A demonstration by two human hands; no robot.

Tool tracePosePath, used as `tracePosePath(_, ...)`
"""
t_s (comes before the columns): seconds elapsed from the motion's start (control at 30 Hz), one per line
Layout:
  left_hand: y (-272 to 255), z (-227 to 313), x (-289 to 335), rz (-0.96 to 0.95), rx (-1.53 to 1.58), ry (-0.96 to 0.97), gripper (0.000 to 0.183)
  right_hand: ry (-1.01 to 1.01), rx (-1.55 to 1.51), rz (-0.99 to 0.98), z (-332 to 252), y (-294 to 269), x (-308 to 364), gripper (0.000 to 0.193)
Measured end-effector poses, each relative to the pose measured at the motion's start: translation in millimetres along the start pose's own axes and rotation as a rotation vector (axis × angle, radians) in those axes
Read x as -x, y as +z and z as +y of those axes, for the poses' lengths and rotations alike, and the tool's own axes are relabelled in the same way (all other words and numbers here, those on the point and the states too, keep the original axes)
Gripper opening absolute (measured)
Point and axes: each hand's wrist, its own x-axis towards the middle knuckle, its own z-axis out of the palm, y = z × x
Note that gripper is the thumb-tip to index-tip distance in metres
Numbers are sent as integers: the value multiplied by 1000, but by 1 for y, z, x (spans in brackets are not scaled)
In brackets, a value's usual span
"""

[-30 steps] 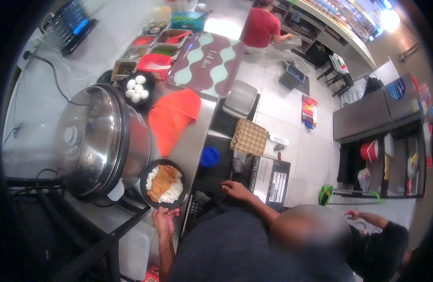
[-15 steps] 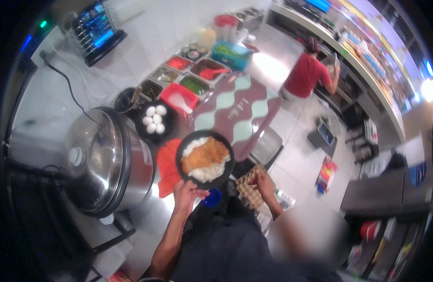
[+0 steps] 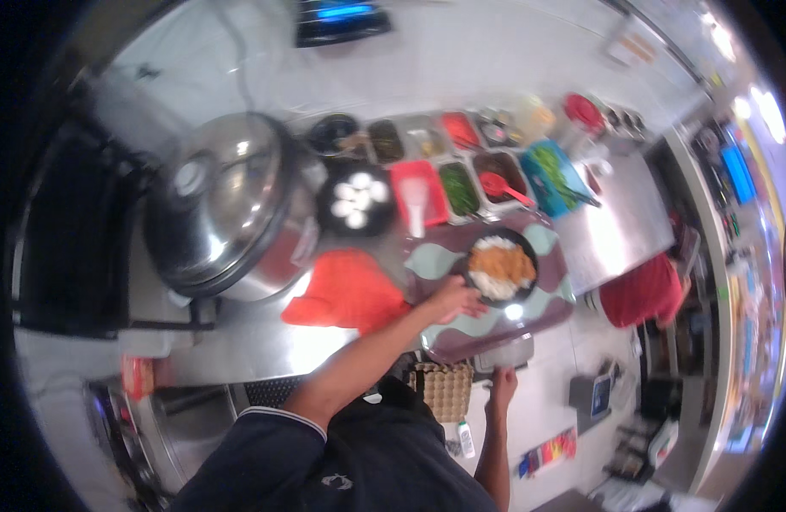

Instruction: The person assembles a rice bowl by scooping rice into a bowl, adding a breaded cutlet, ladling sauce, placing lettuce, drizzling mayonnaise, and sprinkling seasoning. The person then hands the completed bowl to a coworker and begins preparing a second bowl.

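Note:
My left hand point(image 3: 455, 299) grips the near-left rim of a dark round bowl point(image 3: 534, 266) over the patterned purple and pale-green tray point(image 3: 461, 334). White rice point(image 3: 498, 288) and a browned, breaded-looking piece of food point(image 3: 501, 263) fill the bowl. Whether its base touches the tray, I cannot tell. Beyond the tray's near edge, my right hand point(image 3: 502, 384) is closed like a fist; anything inside it is hidden. An orange-red cloth point(image 3: 350, 294) lies on the steel counter below my left forearm's far side.
A large steel cooker point(image 3: 231, 196) stands at the left. White eggs point(image 3: 357, 200) sit in a black dish beside it. Behind the tray are food pans point(image 3: 458, 189), a red tub with a white paddle point(image 3: 416, 192) and a blue tub point(image 3: 542, 175). A person in red point(image 3: 640, 294) bends at the right.
My left hand has carried the bowl rightward from beside the cloth to over the tray. My right hand has closed and lowered. The view has turned toward the wall.

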Motion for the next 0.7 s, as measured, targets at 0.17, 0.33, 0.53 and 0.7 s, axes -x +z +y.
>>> tracePosePath(0.17,-9,28,119,9,-449,-119,45,47,822,-172,69,-31,34,32)
tracePosePath(0.33,-11,149,313,269,-825,572,26,469,576,-841,102,-15,59,61)
tracePosePath(0.53,-83,330,391,1396,-1787,468,44,486,738,-1233,-53,93,84,81)
tracePosePath(0.7,-126,354,376,1156,-1830,340,45,49,355,-1085,-175,187,146,53)
